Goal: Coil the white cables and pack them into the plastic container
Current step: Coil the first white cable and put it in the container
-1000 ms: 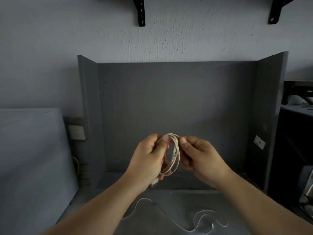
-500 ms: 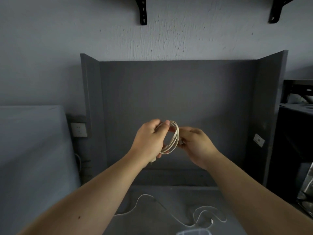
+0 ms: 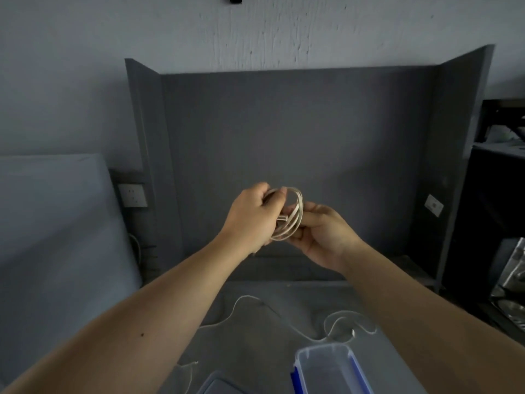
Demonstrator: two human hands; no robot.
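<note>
One cable is wound and in our hands, and at least one more lies loose, so we judge the job somewhere near halfway at best. The coiled cable (image 3: 292,216) sits between both hands, raised above the work surface. Our left hand (image 3: 252,220) closes around the coil's near-left side, thumb and fingers pressed onto the loops; our right hand (image 3: 321,234) pinches the opposite side from below and to the right, fingertips curled against the strands. A short plug end (image 3: 284,217) pokes out across the middle of the ring, right between the two grips, so the tail looks not yet tucked.

Below the grip and well apart from it, the loose cable (image 3: 270,311) snakes over the grey surface (image 3: 284,291) in open curves, its far end curling into a small loop below and to the right of our right hand. Directly beneath the coil, nearer to us, stands the plastic container (image 3: 301,362), open, clear-walled with blue clips, and we see nothing in it. Its lid (image 3: 216,386) appears to lie just left of it.

The coil looks thin, off-white, four or five tidy loops, slightly fanned rather than flat. Left to do, we reckon: secure it, drop it in, then wind the other.
</note>
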